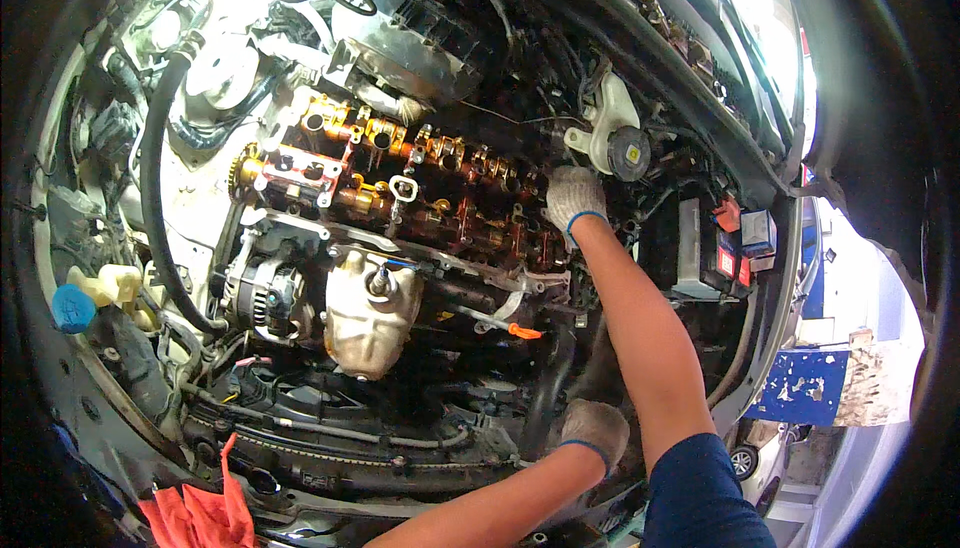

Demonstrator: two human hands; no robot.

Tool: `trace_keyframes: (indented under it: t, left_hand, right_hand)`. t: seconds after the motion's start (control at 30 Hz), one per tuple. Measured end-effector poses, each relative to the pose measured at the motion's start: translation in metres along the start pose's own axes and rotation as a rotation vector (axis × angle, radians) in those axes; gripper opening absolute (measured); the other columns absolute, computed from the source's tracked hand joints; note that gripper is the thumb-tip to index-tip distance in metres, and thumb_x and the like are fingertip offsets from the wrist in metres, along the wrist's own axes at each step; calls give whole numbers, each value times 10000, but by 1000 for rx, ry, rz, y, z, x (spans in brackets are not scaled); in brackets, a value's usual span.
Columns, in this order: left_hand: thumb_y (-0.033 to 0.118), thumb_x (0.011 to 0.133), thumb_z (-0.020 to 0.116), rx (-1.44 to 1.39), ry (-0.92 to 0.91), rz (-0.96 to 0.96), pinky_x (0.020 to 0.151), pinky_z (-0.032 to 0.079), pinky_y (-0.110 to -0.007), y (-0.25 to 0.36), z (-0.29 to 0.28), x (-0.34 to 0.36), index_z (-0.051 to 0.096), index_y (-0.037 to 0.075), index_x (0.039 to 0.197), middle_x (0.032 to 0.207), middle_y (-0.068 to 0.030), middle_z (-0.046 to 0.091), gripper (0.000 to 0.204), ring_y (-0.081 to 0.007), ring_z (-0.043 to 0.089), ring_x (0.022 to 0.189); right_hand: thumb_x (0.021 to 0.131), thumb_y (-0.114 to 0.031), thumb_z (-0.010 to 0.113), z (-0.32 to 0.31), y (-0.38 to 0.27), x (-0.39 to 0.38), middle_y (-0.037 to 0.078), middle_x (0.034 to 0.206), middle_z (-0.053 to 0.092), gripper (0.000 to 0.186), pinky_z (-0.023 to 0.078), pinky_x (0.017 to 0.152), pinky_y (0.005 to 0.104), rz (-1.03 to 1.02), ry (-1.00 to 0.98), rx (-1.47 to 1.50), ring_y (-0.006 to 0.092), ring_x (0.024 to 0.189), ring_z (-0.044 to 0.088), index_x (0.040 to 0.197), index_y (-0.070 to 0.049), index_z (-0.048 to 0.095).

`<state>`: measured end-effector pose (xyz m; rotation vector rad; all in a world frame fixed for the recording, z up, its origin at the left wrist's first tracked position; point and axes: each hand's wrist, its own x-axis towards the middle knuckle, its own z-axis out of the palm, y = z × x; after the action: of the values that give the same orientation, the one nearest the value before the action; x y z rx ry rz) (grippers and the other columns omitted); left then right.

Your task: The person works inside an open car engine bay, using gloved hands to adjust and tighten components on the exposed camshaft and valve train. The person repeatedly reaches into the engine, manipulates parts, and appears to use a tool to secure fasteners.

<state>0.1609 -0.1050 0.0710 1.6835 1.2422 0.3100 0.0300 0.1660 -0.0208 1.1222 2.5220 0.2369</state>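
Note:
A car engine lies open, its camshafts (450,153) and the oily top of the cylinder head bare. My right hand (575,198), in a knitted work glove with a blue cuff, reaches to the right end of the cylinder head, just below a white fluid reservoir (612,113) with a black cap. Its fingers point down out of sight, so any grip is hidden. My left hand (595,435), gloved the same way, rests low at the front of the engine bay, near a thick black hose (545,393). Its fingers are tucked under and do not show clearly.
A dipstick with an orange handle (524,332) juts out in front of the head. The alternator (262,296) and a metal heat shield (372,313) sit at front left. A battery (718,253) stands right, a red cloth (205,516) lies lower left, and a blue-capped filler (73,308) stands far left.

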Motion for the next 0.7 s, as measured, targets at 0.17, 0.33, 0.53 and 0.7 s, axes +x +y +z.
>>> trace_keyframes:
  t: [0.17,0.33,0.53,0.7]
  left_hand:
    - [173,935,610,-105,123,-27,789,591,-462,-5,10,3,831,78,969,1035,-158,811,243,-339,786,976]
    - [178,945,595,-3,66,0,801,606,-463,-3,19,11,822,62,1012,1051,-173,806,263,-355,782,999]
    - [170,947,599,-62,63,35,787,586,-486,-5,27,17,817,59,1008,1042,-172,805,252,-343,779,989]
    - [173,935,617,-41,193,41,782,574,-488,-5,19,7,817,60,986,1012,-157,807,236,-351,778,962]
  right_hand:
    - [1031,-237,526,3,-2,-11,233,1192,740,316,570,993,500,90,48,242,426,1119,708,1151,-22,723]
    - [986,-170,563,9,3,4,248,1192,737,293,593,971,502,-27,-7,-2,423,1118,721,1185,-17,715]
    - [992,-213,570,2,-1,-5,180,1165,767,272,600,924,476,48,68,59,393,1101,729,1114,-65,764]
    - [981,-172,591,-3,-2,-6,236,1121,767,255,621,896,493,100,16,167,421,1025,754,1029,5,768]
